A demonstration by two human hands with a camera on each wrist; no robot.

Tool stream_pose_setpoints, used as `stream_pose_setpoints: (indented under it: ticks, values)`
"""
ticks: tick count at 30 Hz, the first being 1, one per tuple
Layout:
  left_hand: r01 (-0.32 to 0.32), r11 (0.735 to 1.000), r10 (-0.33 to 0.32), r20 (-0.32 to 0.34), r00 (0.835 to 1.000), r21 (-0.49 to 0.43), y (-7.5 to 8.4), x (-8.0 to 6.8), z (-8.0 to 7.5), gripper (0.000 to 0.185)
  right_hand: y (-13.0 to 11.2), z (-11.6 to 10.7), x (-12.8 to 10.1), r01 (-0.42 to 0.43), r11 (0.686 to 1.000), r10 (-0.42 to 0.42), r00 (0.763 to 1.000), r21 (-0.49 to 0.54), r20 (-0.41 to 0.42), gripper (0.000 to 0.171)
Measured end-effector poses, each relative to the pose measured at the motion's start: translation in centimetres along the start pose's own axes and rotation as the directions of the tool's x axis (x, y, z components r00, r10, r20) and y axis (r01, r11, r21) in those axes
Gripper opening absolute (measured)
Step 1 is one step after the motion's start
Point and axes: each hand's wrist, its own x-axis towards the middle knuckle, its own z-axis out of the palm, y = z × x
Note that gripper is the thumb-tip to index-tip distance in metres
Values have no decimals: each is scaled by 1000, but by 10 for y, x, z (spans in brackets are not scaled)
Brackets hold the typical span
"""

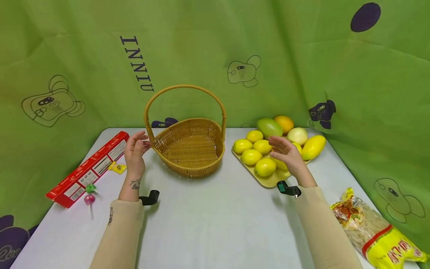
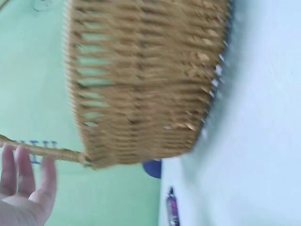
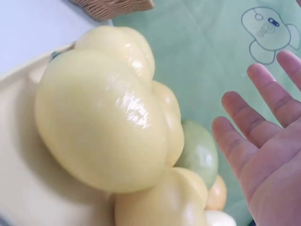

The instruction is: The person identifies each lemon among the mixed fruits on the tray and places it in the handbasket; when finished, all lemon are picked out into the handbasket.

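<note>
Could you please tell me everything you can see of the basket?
The basket is golden brown and looks woven from wicker, with gaps in its sides and one tall arched handle. It stands upright on the white table, its woven floor visible, between the red box and the fruit tray. The left hand is beside its handle; whether they touch is unclear.

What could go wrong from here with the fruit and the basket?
The right hand is over closely packed lemons on the tray; disturbing one might send its neighbours rolling off the edge.

The left hand has its fingers close by the handle of the basket; a careless nudge there could shift or tip it.
</note>
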Motion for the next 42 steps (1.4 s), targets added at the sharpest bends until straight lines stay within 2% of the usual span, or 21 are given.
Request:
stream_pose_setpoints:
  ticks: [3, 5, 8, 13, 16, 19, 23, 27, 30, 42]
  values:
    - [21, 999, -16, -94, 995, 50, -8, 9, -1, 22, 3, -3, -4, -8, 1000, 8, 1000, -25, 1, 51]
    - [47, 995, -37, -118, 992, 84, -11, 15, -1, 21, 5, -4, -5, -21, 999, 21, 1000, -38, -2, 50]
    - [80, 993, -71, -97, 993, 90, -15, 26, 0, 22, 8, -5, -7, -39, 997, 40, 999, -62, 11, 49]
    - [126, 992, -126, -38, 991, -6, -18, 42, 2, 20, 12, -3, -8, -81, 991, 86, 995, -105, 50, 51]
    - [150, 988, -150, -16, 988, -40, -18, 47, 2, 20, 14, 0, -9, -116, 984, 126, 989, -135, 72, 53]
    - [179, 983, -179, -13, 984, -53, -18, 47, 3, 21, 15, 2, -9, -142, 977, 157, 984, -161, 82, 55]
    - [212, 975, -216, -66, 974, -65, -17, 44, 3, 19, 17, 5, -11, -165, 960, 187, 979, -228, 78, 57]
    - [215, 972, -225, -117, 967, -91, -17, 41, 4, 16, 19, 5, -13, -171, 946, 198, 977, -274, 75, 56]
    - [217, 967, -234, -132, 963, -131, -18, 39, 4, 16, 21, 7, -14, -180, 941, 209, 975, -287, 74, 55]
    - [210, 955, -232, -89, 969, -211, -23, 37, 3, 16, 36, 18, -17, -289, 911, 312, 950, -295, 33, 60]
